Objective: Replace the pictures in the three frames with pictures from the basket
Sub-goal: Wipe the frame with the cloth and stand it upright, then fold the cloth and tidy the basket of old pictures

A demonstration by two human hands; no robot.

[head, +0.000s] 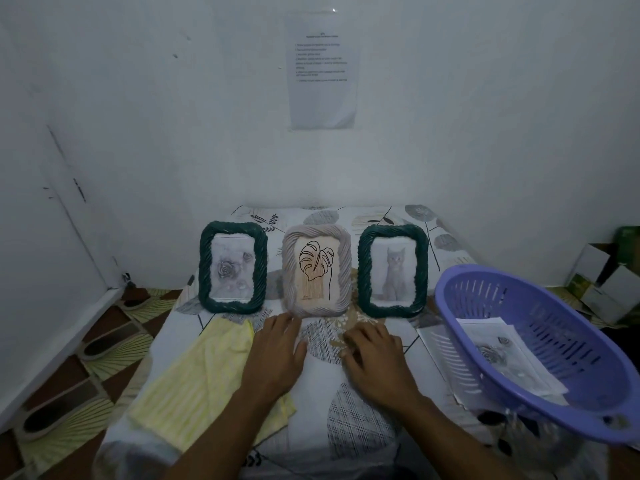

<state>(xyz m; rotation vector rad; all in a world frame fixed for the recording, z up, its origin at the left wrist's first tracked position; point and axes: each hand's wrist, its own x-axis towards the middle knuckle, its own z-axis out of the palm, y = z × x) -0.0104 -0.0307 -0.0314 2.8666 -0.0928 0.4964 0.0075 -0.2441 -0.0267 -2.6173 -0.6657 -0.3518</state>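
A table (360, 427) under a leaf-patterned cover fills the lower middle. At lower right a purple basket (561, 327) tilts, holding loose pictures (502, 355). A yellow cloth (197, 375) lies at lower left. Three frames stand in a row at centre: green with roses (204, 268), beige with a leaf (289, 268), green with a cat (363, 268). The left hand (277, 348) lies flat, fingers released, near the beige frame. The right hand (374, 355) rests loosely curled, holding nothing.

two dark green frames (232, 271), beige frame (316, 270), lilac basket (540, 348), yellow cloth (204, 375).
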